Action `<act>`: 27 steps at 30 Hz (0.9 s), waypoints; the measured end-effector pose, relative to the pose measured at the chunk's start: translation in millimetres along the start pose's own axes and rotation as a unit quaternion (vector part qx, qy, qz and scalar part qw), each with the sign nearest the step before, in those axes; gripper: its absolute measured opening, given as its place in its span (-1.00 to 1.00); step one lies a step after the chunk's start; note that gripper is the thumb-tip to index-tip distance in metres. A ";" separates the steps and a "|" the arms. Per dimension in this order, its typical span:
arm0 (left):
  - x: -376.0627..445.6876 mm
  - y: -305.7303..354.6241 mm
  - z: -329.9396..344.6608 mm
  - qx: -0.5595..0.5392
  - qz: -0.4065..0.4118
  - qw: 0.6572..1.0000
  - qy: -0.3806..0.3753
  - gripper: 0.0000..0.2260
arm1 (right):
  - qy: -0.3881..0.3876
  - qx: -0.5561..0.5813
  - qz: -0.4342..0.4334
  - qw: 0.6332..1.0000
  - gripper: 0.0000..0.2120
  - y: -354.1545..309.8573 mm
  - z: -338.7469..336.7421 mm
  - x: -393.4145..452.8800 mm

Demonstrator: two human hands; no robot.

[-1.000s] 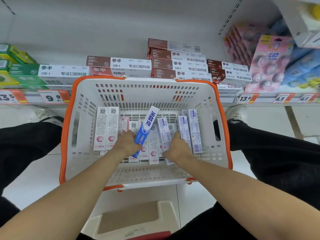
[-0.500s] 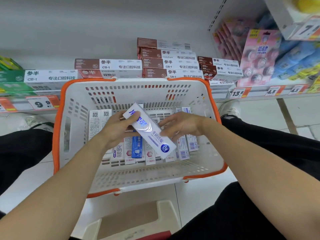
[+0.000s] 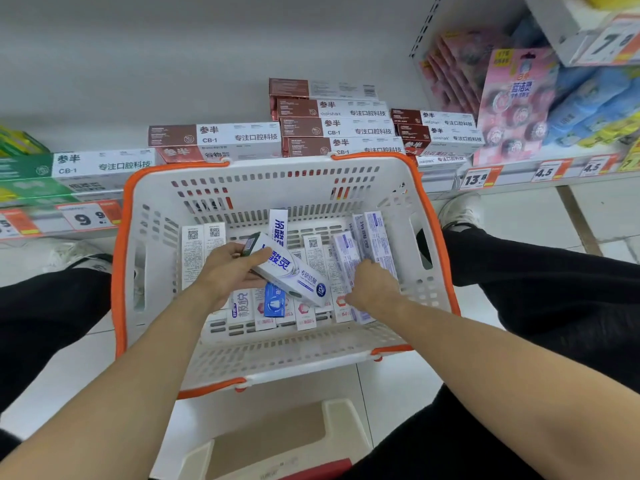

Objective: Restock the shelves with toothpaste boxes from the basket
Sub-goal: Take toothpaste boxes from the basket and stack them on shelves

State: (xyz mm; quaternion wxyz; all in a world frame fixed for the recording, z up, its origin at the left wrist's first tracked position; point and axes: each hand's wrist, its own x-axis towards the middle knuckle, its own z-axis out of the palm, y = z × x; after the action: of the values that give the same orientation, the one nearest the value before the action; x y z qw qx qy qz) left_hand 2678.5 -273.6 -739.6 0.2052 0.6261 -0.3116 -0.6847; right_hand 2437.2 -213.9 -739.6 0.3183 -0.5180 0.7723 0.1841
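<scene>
Shop floor of pale tiles (image 3: pixel 540 216), low white shelf (image 3: pixel 512 174) of brown-and-white cartons (image 3: pixel 239 136); white plastic basket with orange rim (image 3: pixel 119 271) holding white toothpaste boxes (image 3: pixel 202 251); left hand (image 3: pixel 225 271) grasping a white-and-blue toothpaste box (image 3: pixel 294 275) above them; right hand (image 3: pixel 372 285) fingers curled onto lilac boxes (image 3: pixel 377 237).

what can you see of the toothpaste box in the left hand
The toothpaste box is long, white and glossy, apparently cardboard, with large blue characters, smaller purple print and a round blue mark near its lower right end. It lies slanted above the basket, upper end dark. The left hand grips its upper left end; it hangs over the boxes lying in the basket.
</scene>
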 end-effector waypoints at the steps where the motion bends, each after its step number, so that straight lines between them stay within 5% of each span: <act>1: -0.2 1.1 -0.9 0.013 0.000 1.000 -0.003 -0.66 | -0.005 0.004 -0.005 1.000 -0.59 0.0 -2.4 0.0; 5: -2.0 13.7 -8.0 0.054 0.009 0.998 -0.021 -0.66 | -0.060 0.129 -0.056 0.988 -0.76 -2.6 -44.2 11.0; 8: -8.5 28.3 -12.1 0.024 0.001 0.997 -0.079 -0.66 | -0.128 0.281 -0.088 0.947 -0.62 -1.4 -89.2 11.5; 13: -23.3 45.4 -6.5 -0.059 -0.019 0.980 -0.187 -0.65 | -0.217 0.413 -0.135 0.874 -0.73 2.1 -130.1 -0.2; 16: -27.9 49.7 -4.0 -0.089 -0.001 0.972 -0.219 -0.56 | -0.245 0.442 -0.140 0.852 -0.62 6.3 -137.4 -0.5; 19: -28.9 54.1 -7.2 -0.085 0.028 0.971 -0.222 -0.31 | -0.256 0.431 -0.159 0.851 -0.51 12.7 -145.1 -2.6; 27: -36.1 76.1 -0.7 -0.067 0.085 0.981 -0.163 -0.43 | -0.192 0.340 -0.193 0.900 -0.49 10.7 -164.3 -15.2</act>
State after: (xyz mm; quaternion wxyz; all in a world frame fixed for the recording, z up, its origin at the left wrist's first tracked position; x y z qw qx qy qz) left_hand 2675.6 -304.4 -661.2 0.2502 0.4624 -0.3465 -0.7769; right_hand 2381.8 -300.1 -609.8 0.6468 -0.4718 0.5963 -0.0586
